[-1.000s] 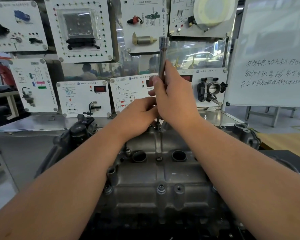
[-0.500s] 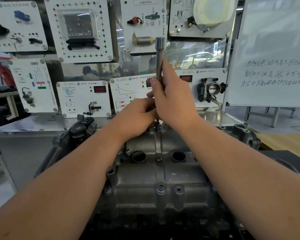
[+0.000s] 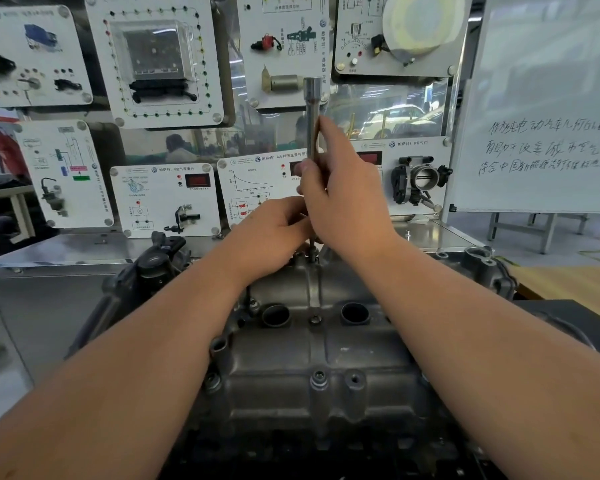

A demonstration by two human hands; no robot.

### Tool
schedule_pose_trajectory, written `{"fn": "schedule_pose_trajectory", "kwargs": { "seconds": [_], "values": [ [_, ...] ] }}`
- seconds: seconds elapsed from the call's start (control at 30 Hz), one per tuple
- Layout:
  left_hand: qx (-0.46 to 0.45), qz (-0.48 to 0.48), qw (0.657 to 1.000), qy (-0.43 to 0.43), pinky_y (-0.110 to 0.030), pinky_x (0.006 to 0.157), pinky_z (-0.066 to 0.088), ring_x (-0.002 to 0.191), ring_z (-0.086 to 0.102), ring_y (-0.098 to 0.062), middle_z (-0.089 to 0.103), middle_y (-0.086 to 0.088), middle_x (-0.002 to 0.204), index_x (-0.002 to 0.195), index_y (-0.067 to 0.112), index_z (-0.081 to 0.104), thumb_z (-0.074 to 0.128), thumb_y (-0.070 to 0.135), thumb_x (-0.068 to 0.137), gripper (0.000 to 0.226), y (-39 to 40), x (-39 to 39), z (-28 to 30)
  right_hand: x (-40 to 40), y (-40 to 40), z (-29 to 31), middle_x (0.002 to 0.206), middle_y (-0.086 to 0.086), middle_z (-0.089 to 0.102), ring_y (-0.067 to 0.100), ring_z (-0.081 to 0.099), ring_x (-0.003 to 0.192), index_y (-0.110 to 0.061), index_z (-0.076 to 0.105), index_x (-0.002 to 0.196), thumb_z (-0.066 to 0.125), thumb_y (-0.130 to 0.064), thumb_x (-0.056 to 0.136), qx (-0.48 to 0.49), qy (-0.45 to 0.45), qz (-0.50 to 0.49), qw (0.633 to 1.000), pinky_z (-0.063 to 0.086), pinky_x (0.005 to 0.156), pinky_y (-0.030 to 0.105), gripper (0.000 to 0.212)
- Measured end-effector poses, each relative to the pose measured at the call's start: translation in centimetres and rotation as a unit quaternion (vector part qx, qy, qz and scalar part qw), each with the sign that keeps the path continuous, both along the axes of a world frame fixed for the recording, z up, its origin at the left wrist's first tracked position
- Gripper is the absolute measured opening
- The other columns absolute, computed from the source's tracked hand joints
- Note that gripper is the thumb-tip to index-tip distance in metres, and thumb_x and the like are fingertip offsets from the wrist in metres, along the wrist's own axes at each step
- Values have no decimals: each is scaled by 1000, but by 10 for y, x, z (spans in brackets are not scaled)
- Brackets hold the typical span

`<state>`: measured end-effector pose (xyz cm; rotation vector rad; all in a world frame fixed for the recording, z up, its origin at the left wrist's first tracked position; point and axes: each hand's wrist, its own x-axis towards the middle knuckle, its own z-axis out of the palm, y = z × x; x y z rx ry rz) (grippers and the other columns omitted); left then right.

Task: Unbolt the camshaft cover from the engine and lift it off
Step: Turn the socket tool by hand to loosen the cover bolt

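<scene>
A person is working a long, upright, silver steel socket driver point(image 3: 312, 119) at the far end of a grey cast-metal camshaft cover point(image 3: 319, 344), which is sitting bolted on the engine directly below the camera. The right hand point(image 3: 343, 195) is curling round the driver's shaft, the forefinger lying straight along it; the left hand point(image 3: 274, 230) is closing its fingers low round the tool, near where its thin tip is meeting a far-end bolt point(image 3: 313, 252). What the left fingertips are pinching is hidden. The job is looking far from done: a centre bolt point(image 3: 315, 319) and a near bolt point(image 3: 319, 377) are sitting in their holes. For a clean turn, the shaft probably wants keeping square over the bolt head, the lower hand steadying it against slipping. White training panels point(image 3: 163, 199) carrying mounted car parts are standing just behind the engine, and a handwritten whiteboard point(image 3: 548, 105) is leaning at right, leaving little room behind the tool.
</scene>
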<state>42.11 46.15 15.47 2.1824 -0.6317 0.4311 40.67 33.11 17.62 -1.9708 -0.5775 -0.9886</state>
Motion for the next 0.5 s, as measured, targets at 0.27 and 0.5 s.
{"fn": "schedule_pose_trajectory", "kwargs": {
  "seconds": [0.27, 0.5],
  "values": [
    [-3, 13, 1000, -5, -43, 70, 56, 82, 73, -11, 76, 10, 88, 93, 33, 68, 48, 51, 83, 28, 0, -3, 1, 0, 0, 2, 108, 6, 72, 21, 69, 88, -16, 40, 150, 50, -22, 104, -12, 1, 2, 1000, 54, 80, 33, 47],
    [18, 22, 1000, -10, -53, 80, 58, 84, 74, -21, 77, 1, 88, 96, 25, 69, 51, 45, 82, 30, 1, -6, 3, -2, 0, 0, 101, 6, 73, 19, 70, 83, -21, 21, 159, 52, -22, 104, 15, 5, 4, 1000, 58, 78, 38, 64]
  ]
}}
